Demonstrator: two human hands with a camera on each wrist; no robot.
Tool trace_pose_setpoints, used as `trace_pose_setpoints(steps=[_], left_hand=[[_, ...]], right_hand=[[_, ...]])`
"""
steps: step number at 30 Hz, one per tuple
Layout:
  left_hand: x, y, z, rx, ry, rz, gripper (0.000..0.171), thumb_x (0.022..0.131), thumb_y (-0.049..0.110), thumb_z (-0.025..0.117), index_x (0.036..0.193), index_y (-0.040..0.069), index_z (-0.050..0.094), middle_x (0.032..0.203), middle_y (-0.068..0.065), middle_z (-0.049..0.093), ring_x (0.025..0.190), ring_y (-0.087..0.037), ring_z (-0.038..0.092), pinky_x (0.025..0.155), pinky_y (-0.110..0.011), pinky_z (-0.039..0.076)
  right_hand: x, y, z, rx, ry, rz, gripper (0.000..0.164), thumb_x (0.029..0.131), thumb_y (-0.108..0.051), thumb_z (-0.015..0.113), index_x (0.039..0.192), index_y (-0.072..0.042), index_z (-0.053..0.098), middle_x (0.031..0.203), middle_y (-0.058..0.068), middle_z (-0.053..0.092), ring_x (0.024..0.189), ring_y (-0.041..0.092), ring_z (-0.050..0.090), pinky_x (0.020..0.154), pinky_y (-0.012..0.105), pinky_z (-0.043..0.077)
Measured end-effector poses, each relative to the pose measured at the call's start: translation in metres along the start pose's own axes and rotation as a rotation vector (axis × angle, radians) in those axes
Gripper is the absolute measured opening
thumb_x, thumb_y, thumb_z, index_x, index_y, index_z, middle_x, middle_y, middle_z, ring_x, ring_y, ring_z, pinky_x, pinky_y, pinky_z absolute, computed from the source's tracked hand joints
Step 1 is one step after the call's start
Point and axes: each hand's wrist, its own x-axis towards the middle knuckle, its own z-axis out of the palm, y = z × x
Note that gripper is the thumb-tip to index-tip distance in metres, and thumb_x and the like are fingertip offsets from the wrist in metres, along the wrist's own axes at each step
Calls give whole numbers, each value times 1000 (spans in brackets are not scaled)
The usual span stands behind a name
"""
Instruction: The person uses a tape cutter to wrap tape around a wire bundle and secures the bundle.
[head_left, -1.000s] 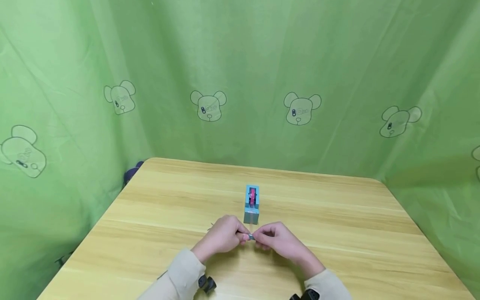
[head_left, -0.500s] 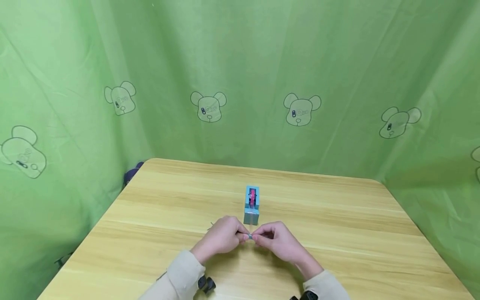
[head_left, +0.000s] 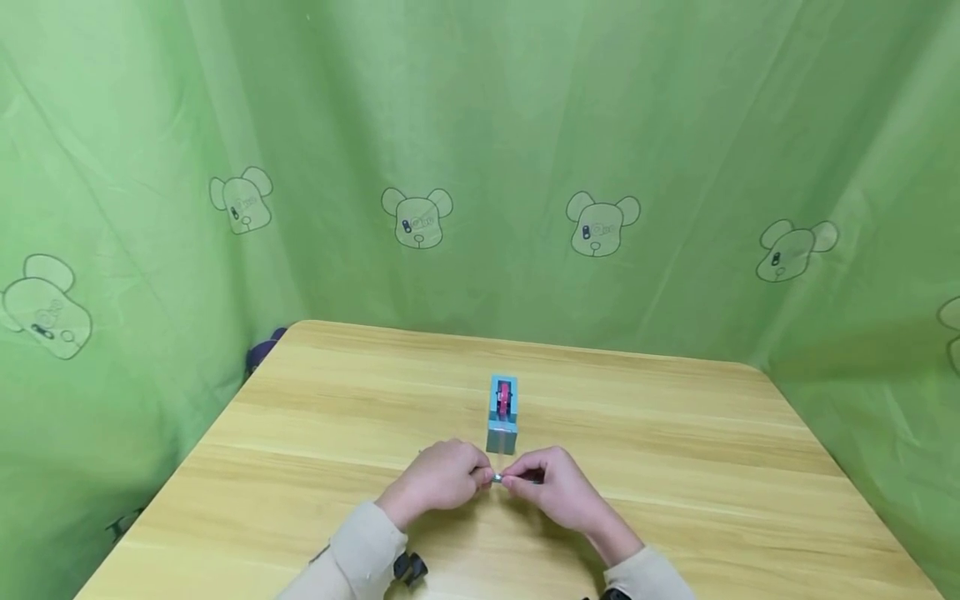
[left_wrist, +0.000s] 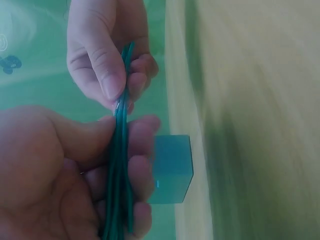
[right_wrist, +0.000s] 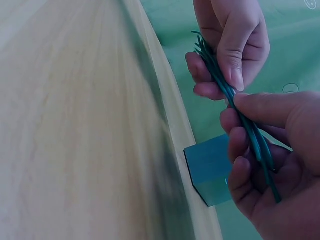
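Note:
A bundle of thin green wire stems (left_wrist: 120,155) lies across both hands. My left hand (head_left: 444,475) pinches it between thumb and fingers on the left, and my right hand (head_left: 557,490) pinches it a short way along on the right. In the right wrist view the stem bundle (right_wrist: 250,130) fans out slightly at its far end. Just beyond the hands stands a blue tape dispenser (head_left: 502,439) with a pink roll (head_left: 504,397). A clear strip of tape (head_left: 501,461) runs from its front edge toward the bundle between the fingertips.
The wooden table (head_left: 675,433) spreads around the hands. Green curtains (head_left: 495,108) printed with bear heads hang behind it and at both sides. A dark purple object (head_left: 261,353) shows past the table's left back edge.
The fingers of my right hand have shifted slightly left along the bundle, closer to my left hand. Both hands stay in front of the dispenser, the tape strip still drawn out.

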Motion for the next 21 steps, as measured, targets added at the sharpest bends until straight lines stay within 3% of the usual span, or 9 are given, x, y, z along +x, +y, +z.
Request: trace_pose_setpoints(steps=[8, 17, 21], left_hand=[[2, -2, 1, -25, 48, 22, 25, 97, 24, 65, 75, 17, 73, 54, 13, 50, 46, -4, 43, 48, -21, 38], [2, -1, 7, -29, 107, 6, 11, 91, 19, 72, 84, 16, 80, 61, 16, 61, 47, -3, 47, 51, -20, 43], [2, 1, 9, -40, 126, -2, 8, 90, 18, 73, 86, 16, 81, 70, 12, 69, 48, -2, 49, 52, -20, 44]], right_hand=[[0, -2, 0, -15, 28, 18, 7, 87, 2, 71, 93, 5, 74, 87, 20, 71, 73, 20, 62, 64, 23, 51], [7, 36, 2, -23, 4, 71, 7, 90, -6, 71, 95, -3, 75, 89, 9, 71, 75, 16, 61, 65, 23, 51], [8, 43, 1, 34, -11, 117, 10, 92, -7, 69, 98, -1, 73, 91, 14, 69, 75, 15, 59, 65, 24, 50]])
